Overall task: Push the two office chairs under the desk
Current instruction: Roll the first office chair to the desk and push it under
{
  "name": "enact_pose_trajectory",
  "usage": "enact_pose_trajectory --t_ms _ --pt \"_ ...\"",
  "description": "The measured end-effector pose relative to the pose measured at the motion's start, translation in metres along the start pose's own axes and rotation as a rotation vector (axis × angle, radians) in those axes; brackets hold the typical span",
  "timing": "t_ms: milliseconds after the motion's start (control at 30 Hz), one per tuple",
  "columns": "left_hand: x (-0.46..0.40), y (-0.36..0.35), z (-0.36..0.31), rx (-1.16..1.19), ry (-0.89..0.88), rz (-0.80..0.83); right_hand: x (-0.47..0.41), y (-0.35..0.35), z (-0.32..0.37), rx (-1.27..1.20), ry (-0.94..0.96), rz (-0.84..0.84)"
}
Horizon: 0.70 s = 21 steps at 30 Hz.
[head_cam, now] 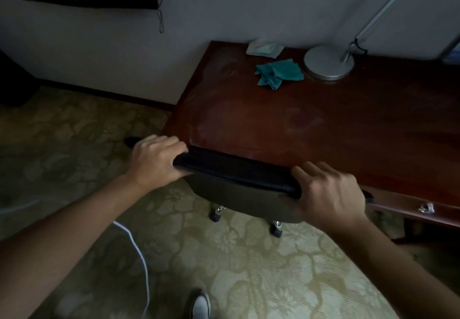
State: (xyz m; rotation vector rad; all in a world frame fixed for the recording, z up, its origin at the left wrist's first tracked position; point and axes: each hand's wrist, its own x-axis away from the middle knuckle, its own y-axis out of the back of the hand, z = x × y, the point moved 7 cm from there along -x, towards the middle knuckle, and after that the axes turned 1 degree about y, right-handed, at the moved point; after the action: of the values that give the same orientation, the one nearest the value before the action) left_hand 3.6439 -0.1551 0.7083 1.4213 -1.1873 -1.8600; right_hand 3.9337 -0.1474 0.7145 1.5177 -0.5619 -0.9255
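Note:
One black office chair stands at the front edge of the dark red wooden desk. Its backrest top touches or nearly touches the desk edge, and its seat is hidden beneath. Two castors show on the carpet below. My left hand is closed around the left end of the backrest top. On the right end rests my right hand, fingers curled over it. I see no second chair.
On the desk lie a teal cloth, a white packet and a round silver lamp base by the wall. A drawer handle shows at right. A white cable runs over the patterned carpet; my shoe is below.

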Motion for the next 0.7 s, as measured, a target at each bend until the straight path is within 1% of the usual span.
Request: enact_pose_trajectory --t_ms 100,200,333,533,600,700 --pt "-0.003 -0.004 0.005 0.028 -0.045 -0.017 -0.001 0.0 -0.001 -0.012 -0.008 0.005" --pt "-0.005 0.0 0.007 0.027 -0.09 -0.079 -0.002 0.004 0.002 -0.001 -0.061 0.007" --pt "-0.003 0.006 0.001 0.063 -0.114 -0.116 -0.001 0.005 0.005 0.035 -0.084 0.067" --pt "0.017 -0.002 -0.003 0.138 0.018 -0.097 0.013 -0.001 0.009 0.02 -0.188 0.109" --pt "0.012 -0.004 0.002 0.153 -0.012 -0.125 0.01 0.001 0.01 0.041 -0.202 0.096" --pt "0.001 -0.005 0.011 0.157 -0.121 -0.171 -0.006 0.003 0.006 0.053 -0.197 0.089"
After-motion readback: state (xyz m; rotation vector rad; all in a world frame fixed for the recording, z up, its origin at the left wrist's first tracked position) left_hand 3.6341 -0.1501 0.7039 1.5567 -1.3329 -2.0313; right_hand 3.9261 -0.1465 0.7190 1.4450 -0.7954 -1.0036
